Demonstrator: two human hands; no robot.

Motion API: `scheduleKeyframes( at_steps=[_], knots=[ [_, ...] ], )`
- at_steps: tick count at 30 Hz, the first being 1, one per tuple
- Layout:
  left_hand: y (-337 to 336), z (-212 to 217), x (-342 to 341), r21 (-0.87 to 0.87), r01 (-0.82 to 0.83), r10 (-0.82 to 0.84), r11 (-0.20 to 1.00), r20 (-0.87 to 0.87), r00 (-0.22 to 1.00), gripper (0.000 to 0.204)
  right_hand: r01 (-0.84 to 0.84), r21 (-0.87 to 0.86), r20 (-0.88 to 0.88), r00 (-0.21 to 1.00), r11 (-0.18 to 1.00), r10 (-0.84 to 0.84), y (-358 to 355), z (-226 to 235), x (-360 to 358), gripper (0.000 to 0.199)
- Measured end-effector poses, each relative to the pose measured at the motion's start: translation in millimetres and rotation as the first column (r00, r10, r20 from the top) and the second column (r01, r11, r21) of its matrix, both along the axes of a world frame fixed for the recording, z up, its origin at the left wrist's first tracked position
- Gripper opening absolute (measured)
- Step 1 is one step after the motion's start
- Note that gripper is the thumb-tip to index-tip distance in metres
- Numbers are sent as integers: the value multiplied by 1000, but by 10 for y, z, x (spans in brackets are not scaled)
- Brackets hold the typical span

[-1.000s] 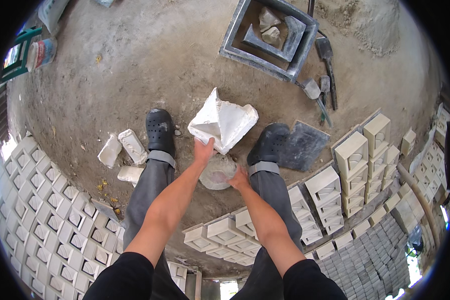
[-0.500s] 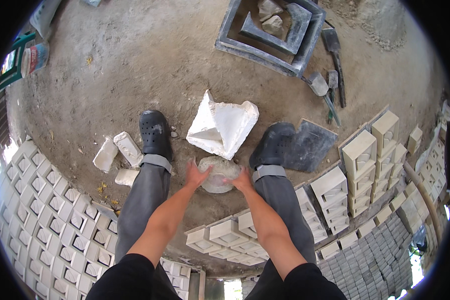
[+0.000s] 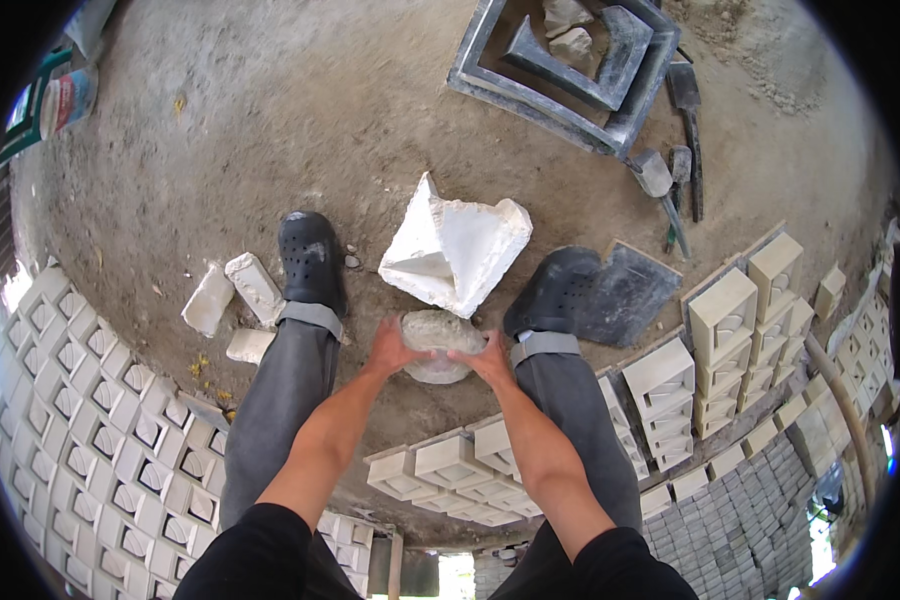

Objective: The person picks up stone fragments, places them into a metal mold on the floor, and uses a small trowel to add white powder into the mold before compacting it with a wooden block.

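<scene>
Let go of plaster piece [image 3: 457,248] within last second; now holding lump [image 3: 442,332] two-handed, likely making it sole work in hand.

Going left to right: count one bucket [image 3: 67,103], left blocks [image 3: 75,385] past tallying, three white bars [image 3: 254,288], one of two dark shoes [image 3: 310,255]. Then find left hand [image 3: 391,346] half open, curled round lump's left side with thumb on top; one plaster piece, untouched; one lump between shoes, just on near side of plaster piece, can't tell if lifted; right hand [image 3: 489,354] likewise half open, curled round right side. Next count second shoe, one frame [image 3: 530,113] with two rocks [image 3: 573,45] inside, one board [image 3: 630,295], at least three tools [image 3: 685,88], right blocks [image 3: 720,310] too many to count.
</scene>
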State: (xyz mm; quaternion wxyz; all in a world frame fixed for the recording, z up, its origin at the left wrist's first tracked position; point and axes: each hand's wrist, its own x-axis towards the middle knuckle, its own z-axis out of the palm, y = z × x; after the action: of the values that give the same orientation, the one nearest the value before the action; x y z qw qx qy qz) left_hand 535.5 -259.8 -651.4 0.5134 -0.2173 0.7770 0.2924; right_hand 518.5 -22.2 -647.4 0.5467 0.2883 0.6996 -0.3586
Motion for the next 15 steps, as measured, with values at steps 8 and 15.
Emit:
scheduleKeyframes(
  at_steps=[8, 15],
  knots=[
    [-159, 84, -7, 240, -96, 110, 966, -43, 993, 106, -319, -54, -108, 944, 946, 312, 50, -5, 218, 101],
    [-288, 760, -273, 117, -48, 51, 992, -24, 998, 96, -229, -158, -11, 973, 960, 231, -92, 642, -332, 91]
  ],
)
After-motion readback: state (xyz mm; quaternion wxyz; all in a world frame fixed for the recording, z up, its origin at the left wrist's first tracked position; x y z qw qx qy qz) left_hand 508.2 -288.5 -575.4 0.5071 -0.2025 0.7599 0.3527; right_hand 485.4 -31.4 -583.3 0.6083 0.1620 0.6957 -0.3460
